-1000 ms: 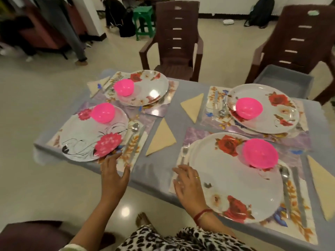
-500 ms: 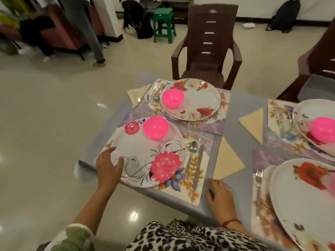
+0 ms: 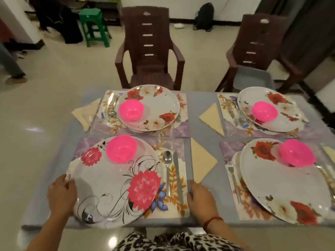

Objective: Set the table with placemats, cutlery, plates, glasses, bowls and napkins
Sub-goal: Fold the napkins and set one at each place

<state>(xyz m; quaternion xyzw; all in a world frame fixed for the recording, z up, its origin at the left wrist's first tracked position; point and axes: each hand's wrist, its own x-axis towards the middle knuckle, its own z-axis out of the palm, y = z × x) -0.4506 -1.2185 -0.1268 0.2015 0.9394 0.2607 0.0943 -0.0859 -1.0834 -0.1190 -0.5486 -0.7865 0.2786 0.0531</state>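
Four places are laid on the grey table (image 3: 201, 95). In the near-left place, a white plate with pink flowers (image 3: 108, 178) carries a pink bowl (image 3: 121, 149) and lies on a floral placemat (image 3: 174, 212). A spoon (image 3: 167, 171) and a knife (image 3: 178, 178) lie on the mat to the plate's right. Beyond the mat lies a folded cream napkin (image 3: 201, 163). My left hand (image 3: 61, 194) grips this plate's left rim. My right hand (image 3: 201, 198) rests on the table at the mat's right edge, below the napkin's tip.
Three more floral plates with pink bowls stand far left (image 3: 159, 104), far right (image 3: 282, 105) and near right (image 3: 282, 187), the last with a fork (image 3: 233, 180) beside it. Behind the table are two brown chairs (image 3: 148, 51), (image 3: 257, 48); the right one holds a grey tray (image 3: 253, 80).
My view has swung to centre on the near-left place. My left hand went from the mat's edge to the plate's left rim. My right hand left the near-right plate for the mat's right edge.
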